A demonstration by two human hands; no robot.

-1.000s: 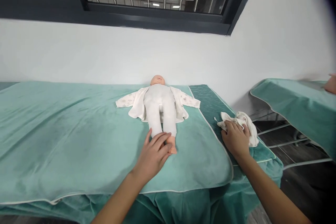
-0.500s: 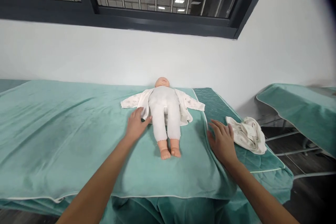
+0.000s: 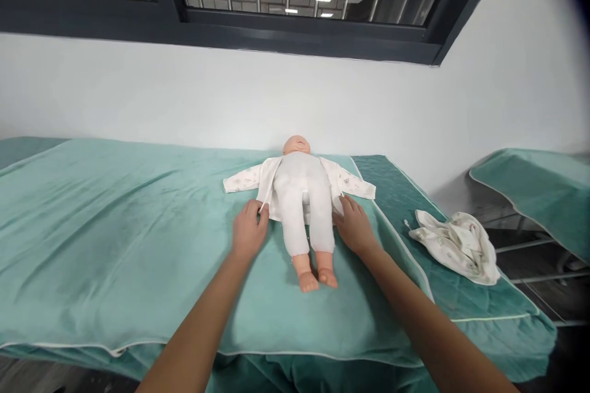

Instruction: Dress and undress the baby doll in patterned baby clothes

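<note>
A baby doll (image 3: 304, 187) with a white cloth body lies on its back, head toward the wall and feet toward me. Its arms are inside the sleeves of a white patterned baby jacket (image 3: 244, 179), which is spread open at the front. My left hand (image 3: 249, 227) is closed on the jacket's lower front edge on the left side. On the other side, my right hand (image 3: 356, 224) has its fingers closed at the jacket's right edge, beside the doll's hip. The fingertips are partly hidden in the cloth.
A green blanket (image 3: 138, 245) covers the bed under the doll. Crumpled white patterned clothing (image 3: 456, 245) lies on the quilted green mattress cover (image 3: 488, 313) at right. Behind stand a white wall (image 3: 207, 98) and a dark-framed window (image 3: 304, 37). Another green-covered bed (image 3: 544, 178) is at far right.
My right hand has moved left from near the crumpled clothing to the jacket's right edge. My left hand has closed on the jacket's left edge. The view has shifted slightly left.
</note>
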